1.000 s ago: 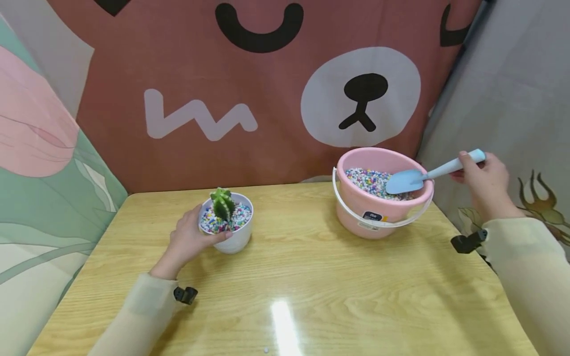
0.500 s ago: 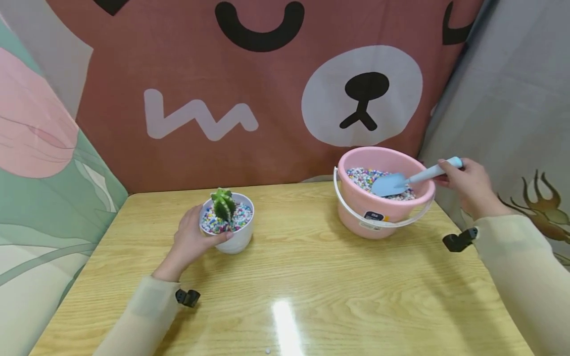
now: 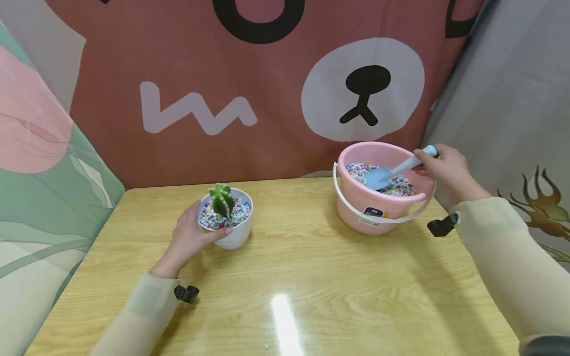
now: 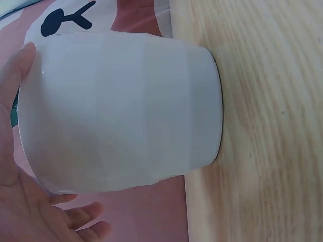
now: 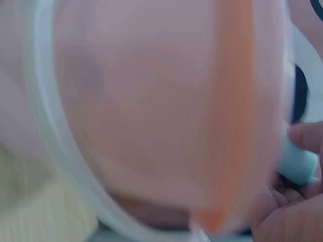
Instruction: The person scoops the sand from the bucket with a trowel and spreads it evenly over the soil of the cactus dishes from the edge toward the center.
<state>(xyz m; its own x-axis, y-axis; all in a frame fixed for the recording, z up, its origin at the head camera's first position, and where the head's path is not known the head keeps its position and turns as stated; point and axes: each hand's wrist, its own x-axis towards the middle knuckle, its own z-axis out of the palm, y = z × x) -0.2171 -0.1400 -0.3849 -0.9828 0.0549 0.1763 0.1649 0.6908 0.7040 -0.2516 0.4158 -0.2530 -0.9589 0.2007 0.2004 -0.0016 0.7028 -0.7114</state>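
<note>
My left hand [image 3: 190, 233] grips a white flowerpot [image 3: 235, 236] round its left side, thumb at the front near the rim. A small green cactus [image 3: 222, 200] stands in the pot among colourful beads. In the left wrist view the pot [image 4: 126, 111] sits with its base on the wooden table. At the right, my right hand [image 3: 447, 170] holds the pale blue handle of a small trowel [image 3: 378, 178]. Its blade lies on the multicoloured beads [image 3: 403, 186] inside a pink bucket [image 3: 356, 200]. In the right wrist view the bucket wall [image 5: 146, 101] fills most of the picture, blurred.
The bucket's white handle [image 3: 396, 220] hangs down across its front. A light wooden table [image 3: 311, 277] reaches back to a printed bear curtain [image 3: 276, 148]. One tiny bead [image 3: 266, 346] lies near the front edge. A grey curtain [image 3: 498, 109] borders the right side.
My right hand has moved left over the bucket's rim, and the trowel blade has slid left across the beads, its handle now steeper. The left hand keeps its hold on the pot.
</note>
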